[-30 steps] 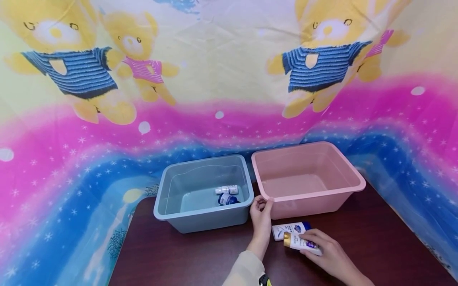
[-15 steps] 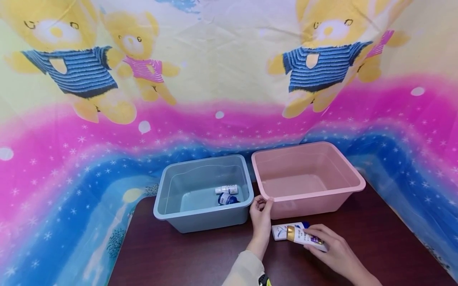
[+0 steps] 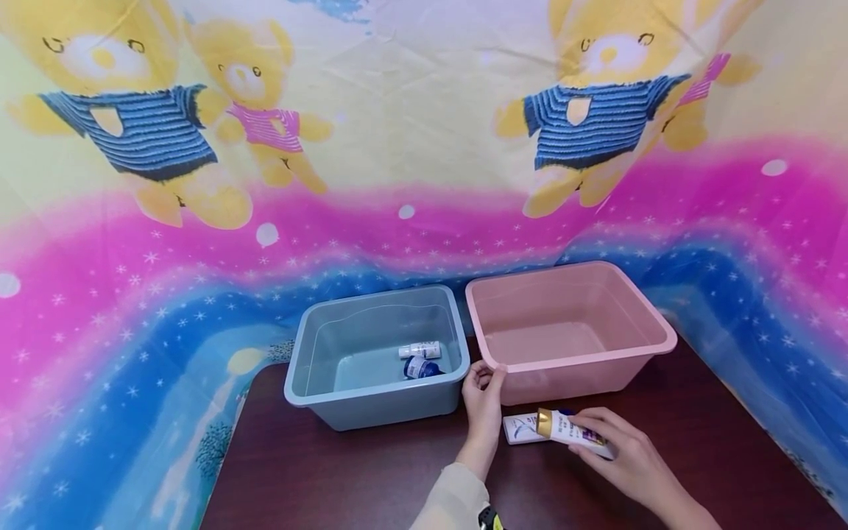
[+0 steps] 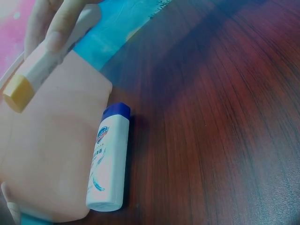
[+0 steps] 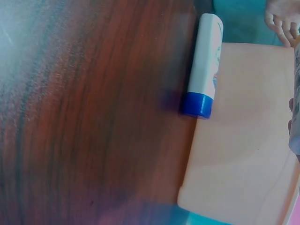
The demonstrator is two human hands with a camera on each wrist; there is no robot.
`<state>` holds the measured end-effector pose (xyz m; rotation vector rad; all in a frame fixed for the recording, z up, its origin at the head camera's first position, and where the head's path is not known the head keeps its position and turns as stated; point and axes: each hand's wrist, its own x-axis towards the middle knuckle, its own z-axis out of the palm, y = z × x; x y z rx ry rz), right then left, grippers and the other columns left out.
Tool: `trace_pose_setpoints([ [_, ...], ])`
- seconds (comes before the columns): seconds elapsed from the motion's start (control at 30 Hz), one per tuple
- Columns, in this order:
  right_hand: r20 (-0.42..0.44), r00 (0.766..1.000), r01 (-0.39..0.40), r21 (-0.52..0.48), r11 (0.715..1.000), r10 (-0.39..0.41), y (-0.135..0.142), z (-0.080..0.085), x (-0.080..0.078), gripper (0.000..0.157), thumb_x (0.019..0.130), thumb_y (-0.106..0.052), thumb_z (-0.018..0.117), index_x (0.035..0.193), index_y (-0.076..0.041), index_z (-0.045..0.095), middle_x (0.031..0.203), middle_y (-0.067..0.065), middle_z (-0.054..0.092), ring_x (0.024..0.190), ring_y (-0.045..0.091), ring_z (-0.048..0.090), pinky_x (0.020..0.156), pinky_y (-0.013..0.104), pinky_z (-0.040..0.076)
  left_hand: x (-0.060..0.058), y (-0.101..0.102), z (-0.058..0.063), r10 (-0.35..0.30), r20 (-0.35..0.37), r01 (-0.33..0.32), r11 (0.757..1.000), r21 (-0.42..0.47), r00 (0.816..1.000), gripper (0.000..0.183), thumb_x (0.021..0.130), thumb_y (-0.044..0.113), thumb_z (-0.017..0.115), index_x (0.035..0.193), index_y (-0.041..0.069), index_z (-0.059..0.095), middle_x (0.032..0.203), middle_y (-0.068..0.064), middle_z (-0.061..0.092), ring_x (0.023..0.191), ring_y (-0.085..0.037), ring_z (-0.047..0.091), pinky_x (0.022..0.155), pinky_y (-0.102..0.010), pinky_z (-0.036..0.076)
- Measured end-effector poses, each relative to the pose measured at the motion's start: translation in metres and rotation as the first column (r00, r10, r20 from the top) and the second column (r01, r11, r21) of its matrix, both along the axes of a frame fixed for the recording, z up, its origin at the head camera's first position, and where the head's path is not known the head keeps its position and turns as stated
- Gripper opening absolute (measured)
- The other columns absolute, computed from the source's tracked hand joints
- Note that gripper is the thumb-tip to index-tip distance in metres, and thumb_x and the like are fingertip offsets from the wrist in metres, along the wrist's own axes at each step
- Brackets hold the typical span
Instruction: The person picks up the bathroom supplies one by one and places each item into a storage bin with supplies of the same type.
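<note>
My right hand [image 3: 629, 460] grips a white bottle with a gold cap [image 3: 563, 428], its cap end pointing left and tilted up. In the left wrist view, this bottle [image 4: 44, 65] is held up in front of the pink basin. My left hand [image 3: 483, 397] pinches the near left corner of the pink basin [image 3: 563, 383]. Below the held bottle, a white bottle with a blue cap [image 3: 522, 430] lies on the table, partly hidden in the head view. Both wrist views show this lying bottle [image 4: 108, 161] beside the basin's wall.
A blue-grey basin [image 3: 377, 405] stands left of the pink one. Inside it lie a small white bottle [image 3: 420, 351] and a dark blue bottle [image 3: 420, 368]. The dark wooden table [image 3: 331, 471] backs onto a bear-patterned cloth [image 3: 411, 132].
My right hand has shifted slightly right and up with the gold-capped bottle, whose cap end has tilted upward. The left hand and both basins have stayed in place.
</note>
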<state>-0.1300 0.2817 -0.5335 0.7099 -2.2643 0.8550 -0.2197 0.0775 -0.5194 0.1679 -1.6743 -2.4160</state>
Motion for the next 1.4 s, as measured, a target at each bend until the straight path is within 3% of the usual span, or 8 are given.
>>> trace_pose_setpoints([
  [0.2,-0.021,1.0,-0.01,-0.004,1.0,0.01,0.002,0.007,-0.002,0.035,0.085,-0.037,0.079,0.11,-0.013,0.074,0.111,-0.002,0.065,0.095,0.004,0.057,0.082,0.009,0.043,0.0,0.0,0.001,0.002,-0.005,-0.002,1.0,-0.001,1.0,0.023,0.086,0.01,0.072,0.101,-0.003,0.06,0.088,-0.002,0.058,0.081,-0.014,0.054,0.07,-0.019,0.046],
  [0.47,0.031,0.999,0.037,0.029,0.999,-0.038,0.005,0.02,0.002,0.041,0.072,-0.017,0.089,0.11,-0.014,0.075,0.11,-0.004,0.065,0.094,0.002,0.056,0.082,0.009,0.043,-0.002,0.001,-0.002,-0.001,0.003,0.001,1.0,0.011,1.0,0.023,0.084,0.008,0.073,0.099,-0.003,0.06,0.086,-0.002,0.058,0.081,-0.015,0.054,0.07,-0.019,0.046],
  [0.57,0.027,0.999,0.046,0.036,0.998,-0.047,0.006,0.024,0.002,0.042,0.071,-0.018,0.089,0.111,-0.014,0.075,0.109,-0.004,0.065,0.094,0.002,0.056,0.083,0.009,0.043,-0.002,0.001,-0.002,0.001,-0.001,-0.001,1.0,0.005,1.0,0.023,0.084,0.008,0.073,0.099,-0.004,0.06,0.086,-0.002,0.058,0.081,-0.015,0.054,0.07,-0.019,0.046],
  [0.77,0.009,0.999,0.043,0.048,0.998,-0.043,0.006,0.029,0.0,0.038,0.08,-0.034,0.083,0.112,-0.014,0.074,0.11,-0.004,0.066,0.096,0.002,0.056,0.087,0.008,0.041,-0.002,0.001,-0.002,0.0,-0.004,0.0,1.0,0.005,1.0,0.023,0.084,0.008,0.073,0.099,-0.004,0.06,0.086,-0.001,0.058,0.081,-0.015,0.054,0.071,-0.019,0.046],
  [0.9,-0.013,0.999,0.035,0.048,0.998,-0.034,0.006,0.034,-0.003,0.042,0.09,-0.049,0.069,0.111,-0.013,0.075,0.109,-0.002,0.066,0.096,0.003,0.057,0.089,0.007,0.039,-0.002,0.0,-0.003,0.002,0.003,-0.002,1.0,0.009,1.0,0.023,0.084,0.008,0.073,0.1,-0.003,0.06,0.087,-0.002,0.058,0.082,-0.015,0.054,0.071,-0.018,0.047],
  [1.4,-0.048,0.999,0.024,0.047,0.999,-0.022,0.006,0.046,-0.015,0.048,0.092,-0.053,0.062,0.112,-0.011,0.074,0.11,-0.001,0.066,0.092,0.005,0.058,0.084,0.008,0.043,0.0,0.001,-0.001,-0.002,0.003,0.002,1.0,0.015,1.0,0.024,0.086,0.01,0.072,0.102,-0.003,0.06,0.089,-0.003,0.058,0.083,-0.015,0.054,0.071,-0.019,0.047],
])
